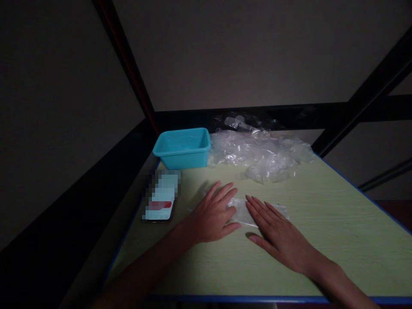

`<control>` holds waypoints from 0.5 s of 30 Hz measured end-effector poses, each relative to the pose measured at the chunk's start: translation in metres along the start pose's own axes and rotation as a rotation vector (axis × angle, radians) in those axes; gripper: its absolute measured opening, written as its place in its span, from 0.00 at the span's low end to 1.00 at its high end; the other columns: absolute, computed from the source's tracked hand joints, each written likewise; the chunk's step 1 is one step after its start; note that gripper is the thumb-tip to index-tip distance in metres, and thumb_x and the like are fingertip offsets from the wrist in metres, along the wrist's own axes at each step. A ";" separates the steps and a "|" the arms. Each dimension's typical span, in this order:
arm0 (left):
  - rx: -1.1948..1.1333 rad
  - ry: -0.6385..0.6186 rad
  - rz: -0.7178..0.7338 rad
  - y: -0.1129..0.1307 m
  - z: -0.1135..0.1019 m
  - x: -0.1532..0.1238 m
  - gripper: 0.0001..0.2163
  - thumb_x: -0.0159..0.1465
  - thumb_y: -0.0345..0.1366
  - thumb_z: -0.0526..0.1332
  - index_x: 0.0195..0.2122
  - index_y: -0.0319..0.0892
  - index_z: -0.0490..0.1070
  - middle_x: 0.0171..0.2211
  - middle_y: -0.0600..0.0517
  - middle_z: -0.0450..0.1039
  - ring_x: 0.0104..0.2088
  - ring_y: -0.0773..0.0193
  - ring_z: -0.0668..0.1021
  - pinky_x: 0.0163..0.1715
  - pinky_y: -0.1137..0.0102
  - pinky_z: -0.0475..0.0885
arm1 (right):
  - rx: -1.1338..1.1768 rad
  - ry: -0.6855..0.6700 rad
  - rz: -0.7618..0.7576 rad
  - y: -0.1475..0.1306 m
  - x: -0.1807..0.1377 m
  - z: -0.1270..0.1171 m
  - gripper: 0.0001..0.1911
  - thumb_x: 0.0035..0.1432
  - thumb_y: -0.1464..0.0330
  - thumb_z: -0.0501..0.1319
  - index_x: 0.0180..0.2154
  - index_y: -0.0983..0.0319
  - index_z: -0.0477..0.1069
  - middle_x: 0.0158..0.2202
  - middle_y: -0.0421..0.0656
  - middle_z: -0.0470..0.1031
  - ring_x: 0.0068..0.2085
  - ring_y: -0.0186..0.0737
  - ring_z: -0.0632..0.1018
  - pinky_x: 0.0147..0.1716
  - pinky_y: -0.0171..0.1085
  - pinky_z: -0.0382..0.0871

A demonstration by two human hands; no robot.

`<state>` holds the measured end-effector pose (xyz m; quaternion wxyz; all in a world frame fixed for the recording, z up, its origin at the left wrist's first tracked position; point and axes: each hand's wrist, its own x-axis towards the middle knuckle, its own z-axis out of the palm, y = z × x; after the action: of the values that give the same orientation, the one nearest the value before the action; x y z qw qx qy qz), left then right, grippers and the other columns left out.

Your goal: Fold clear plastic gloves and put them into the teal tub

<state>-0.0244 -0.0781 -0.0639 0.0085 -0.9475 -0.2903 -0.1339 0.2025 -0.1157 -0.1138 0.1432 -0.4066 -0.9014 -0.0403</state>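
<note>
A clear plastic bag (242, 211), folded into a flat strip, lies on the table under both hands. My left hand (216, 213) rests on its left part with fingers spread. Across its right part lies my right hand (276, 228), palm down, fingers stretched out and thumb apart. Parts of the bag beneath the hands are hidden. Beyond them sits a loose heap of crumpled clear plastic bags (257, 150).
A blue plastic basin (185, 161) stands at the back left beside the heap. In front of it, near the left edge, lies a phone (162, 197) with its screen lit. The pale wooden table (341, 240) has blue edging, and a wall rises behind it.
</note>
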 end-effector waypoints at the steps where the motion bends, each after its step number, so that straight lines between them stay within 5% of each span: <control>1: 0.024 0.008 -0.026 -0.002 0.000 -0.001 0.15 0.64 0.44 0.54 0.34 0.37 0.74 0.55 0.37 0.63 0.61 0.47 0.58 0.59 0.49 0.50 | 0.000 0.001 0.001 0.000 0.000 0.000 0.40 0.63 0.56 0.50 0.65 0.63 0.29 0.64 0.53 0.50 0.63 0.48 0.57 0.57 0.50 0.60; 11: 0.214 0.032 -0.364 -0.042 -0.013 -0.012 0.15 0.64 0.36 0.52 0.26 0.38 0.74 0.47 0.41 0.71 0.54 0.48 0.67 0.57 0.47 0.56 | 0.002 0.013 0.011 0.000 0.000 0.000 0.39 0.63 0.55 0.49 0.65 0.63 0.29 0.64 0.52 0.50 0.63 0.47 0.57 0.58 0.48 0.58; 15: 0.292 0.266 -0.440 -0.039 -0.019 -0.012 0.12 0.63 0.30 0.50 0.29 0.38 0.73 0.45 0.41 0.71 0.50 0.51 0.70 0.55 0.49 0.60 | -0.010 0.004 0.004 -0.001 0.000 -0.001 0.40 0.63 0.55 0.49 0.65 0.64 0.29 0.64 0.53 0.50 0.63 0.48 0.57 0.57 0.49 0.59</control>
<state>-0.0605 -0.0540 -0.0512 0.1538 -0.8245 -0.5013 -0.2125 0.2022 -0.1163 -0.1127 0.1431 -0.4090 -0.9001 -0.0455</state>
